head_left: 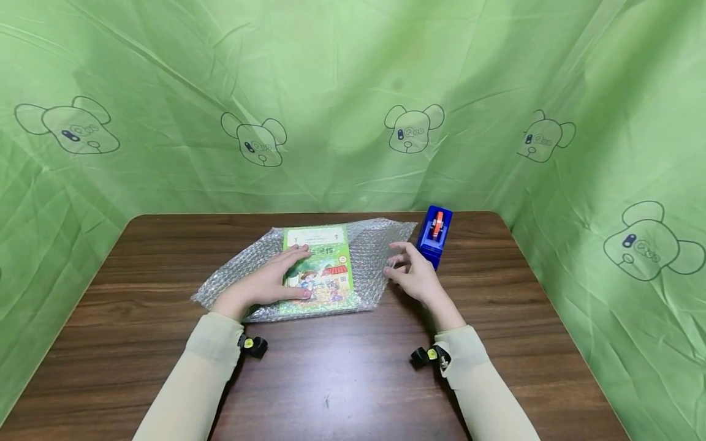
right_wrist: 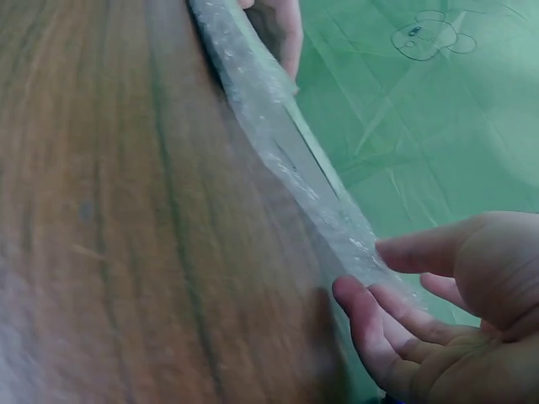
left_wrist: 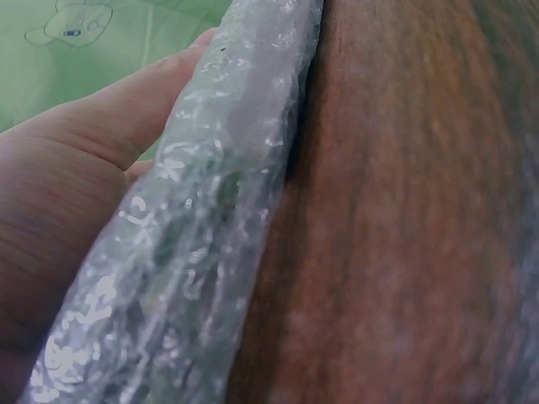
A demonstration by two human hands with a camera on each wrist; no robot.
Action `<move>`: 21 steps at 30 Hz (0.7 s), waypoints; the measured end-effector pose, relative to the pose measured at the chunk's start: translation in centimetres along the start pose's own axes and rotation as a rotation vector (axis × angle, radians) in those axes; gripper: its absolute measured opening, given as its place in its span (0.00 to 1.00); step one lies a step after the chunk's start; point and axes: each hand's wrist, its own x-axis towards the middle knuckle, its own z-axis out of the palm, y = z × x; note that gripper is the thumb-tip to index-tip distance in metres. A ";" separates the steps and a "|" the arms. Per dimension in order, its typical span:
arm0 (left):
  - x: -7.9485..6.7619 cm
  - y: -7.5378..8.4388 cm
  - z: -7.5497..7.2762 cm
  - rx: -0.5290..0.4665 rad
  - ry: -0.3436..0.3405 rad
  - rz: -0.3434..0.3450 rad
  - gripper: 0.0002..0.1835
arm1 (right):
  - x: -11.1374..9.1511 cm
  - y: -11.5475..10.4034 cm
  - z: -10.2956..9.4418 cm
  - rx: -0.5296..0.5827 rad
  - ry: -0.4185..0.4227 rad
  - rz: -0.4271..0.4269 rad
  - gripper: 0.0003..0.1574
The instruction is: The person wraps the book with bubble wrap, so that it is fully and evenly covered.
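Head: one book (head_left: pixel 325 278), one bubble wrap (head_left: pixel 372 251); left fingers (head_left: pixel 291 253) wide; right fingers (head_left: pixel 403 246) at wrap, grip: cannot tell.

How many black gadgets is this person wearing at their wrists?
2 in the head view: the left gadget at the wrist of the left hand, the right gadget at that of the right hand. Sleeves may hide more.

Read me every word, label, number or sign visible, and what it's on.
Green curtain, animal-head prints: "Q"; following letters too blurred.
Book title: Chinese characters, too blurred to read surely.
Pale top strip on it: too small.
Round badge on it: too small.
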 end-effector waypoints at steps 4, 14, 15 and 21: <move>0.0 -0.1 0.0 -0.002 0.000 0.000 0.56 | 0.0 0.1 0.4 -0.053 0.044 -0.046 0.43; 0.2 0.1 0.0 0.000 -0.003 0.003 0.57 | 0.0 -0.2 0.8 -0.052 0.093 -0.009 0.66; 0.2 0.1 -0.1 0.001 -0.001 0.005 0.56 | 0.0 -0.2 0.8 -0.043 0.092 0.001 0.66; 0.0 0.0 -0.1 0.000 0.000 -0.002 0.56 | 0.3 -0.5 0.9 0.123 0.086 0.084 0.68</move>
